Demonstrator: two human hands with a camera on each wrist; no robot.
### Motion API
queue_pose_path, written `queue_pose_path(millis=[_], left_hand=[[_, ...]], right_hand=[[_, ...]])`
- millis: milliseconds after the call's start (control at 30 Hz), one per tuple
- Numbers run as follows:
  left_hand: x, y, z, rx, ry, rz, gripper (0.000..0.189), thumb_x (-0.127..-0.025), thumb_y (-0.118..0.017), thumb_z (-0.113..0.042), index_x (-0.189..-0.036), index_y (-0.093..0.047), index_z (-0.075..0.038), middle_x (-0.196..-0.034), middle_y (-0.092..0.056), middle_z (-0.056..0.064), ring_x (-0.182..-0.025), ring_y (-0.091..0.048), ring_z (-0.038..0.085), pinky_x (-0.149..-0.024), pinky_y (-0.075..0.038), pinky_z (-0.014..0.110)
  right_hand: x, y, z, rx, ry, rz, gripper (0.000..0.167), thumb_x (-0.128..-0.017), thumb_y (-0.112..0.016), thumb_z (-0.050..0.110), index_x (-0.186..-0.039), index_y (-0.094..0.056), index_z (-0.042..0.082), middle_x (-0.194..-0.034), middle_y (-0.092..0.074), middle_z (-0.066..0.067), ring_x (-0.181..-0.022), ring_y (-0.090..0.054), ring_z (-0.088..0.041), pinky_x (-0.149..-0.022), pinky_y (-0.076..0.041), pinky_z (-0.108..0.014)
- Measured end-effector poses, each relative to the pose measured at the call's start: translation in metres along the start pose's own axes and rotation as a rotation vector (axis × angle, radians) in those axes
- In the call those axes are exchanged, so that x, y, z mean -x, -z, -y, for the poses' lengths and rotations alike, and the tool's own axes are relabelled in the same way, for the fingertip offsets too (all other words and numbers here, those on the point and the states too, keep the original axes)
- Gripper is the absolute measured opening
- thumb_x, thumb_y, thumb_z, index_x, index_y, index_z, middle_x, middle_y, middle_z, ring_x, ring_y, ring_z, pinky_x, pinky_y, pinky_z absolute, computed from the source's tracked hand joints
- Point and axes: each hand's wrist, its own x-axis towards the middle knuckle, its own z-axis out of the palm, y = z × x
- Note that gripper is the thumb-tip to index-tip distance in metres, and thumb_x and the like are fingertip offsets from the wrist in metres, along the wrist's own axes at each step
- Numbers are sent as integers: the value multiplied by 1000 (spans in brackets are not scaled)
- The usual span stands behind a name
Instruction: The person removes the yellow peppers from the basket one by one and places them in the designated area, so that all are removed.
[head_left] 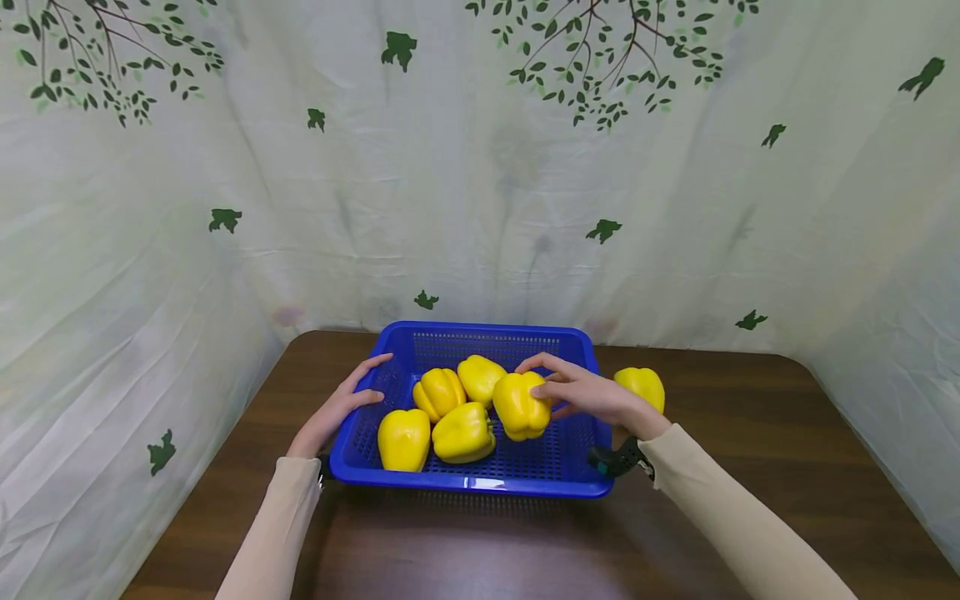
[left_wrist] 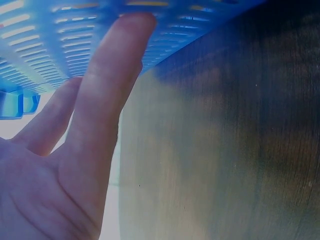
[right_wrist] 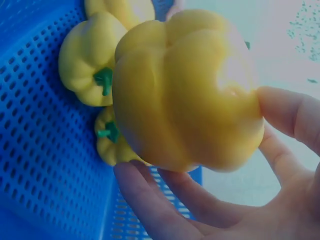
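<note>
Holding yellow pepper [head_left: 519,408] over blue basket [head_left: 540,485].
Right grip [head_left: 588,392] clamps it; left grip [head_left: 341,408], fingers spread, likely steadies basket's left side.

On the table [head_left: 487,558] stands a basket [head_left: 540,487]. Four peppers [head_left: 463,433] lie in it, and another pepper [head_left: 642,387] lies to its right.
</note>
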Motion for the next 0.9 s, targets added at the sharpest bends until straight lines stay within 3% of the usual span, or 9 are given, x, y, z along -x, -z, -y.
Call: queue_pose_path(millis=[533,900], left_hand=[[1,-1,1,-9,24,-10,61,-98,-47,-17,-152,-20,-26,-157,-4,12,-127,-32,47,-95,-42,55],[2,-2,0,3,29,-9,61,-98,-46,-15,-152,-20,-28,-156,-6,13,-127,-32,48,-93,-43,55]], right_hand=[[30,32,1,-109,38,-115,40,-101,-48,20,-137,-37,9,-124,-49,-22,-100,-55,-31,-84,-51,-44],[49,48,-5,-111,48,-171,46,-101,-46,22,-142,-30,9,-139,-34,-24,-105,-53,-34,-89,-47,-47]])
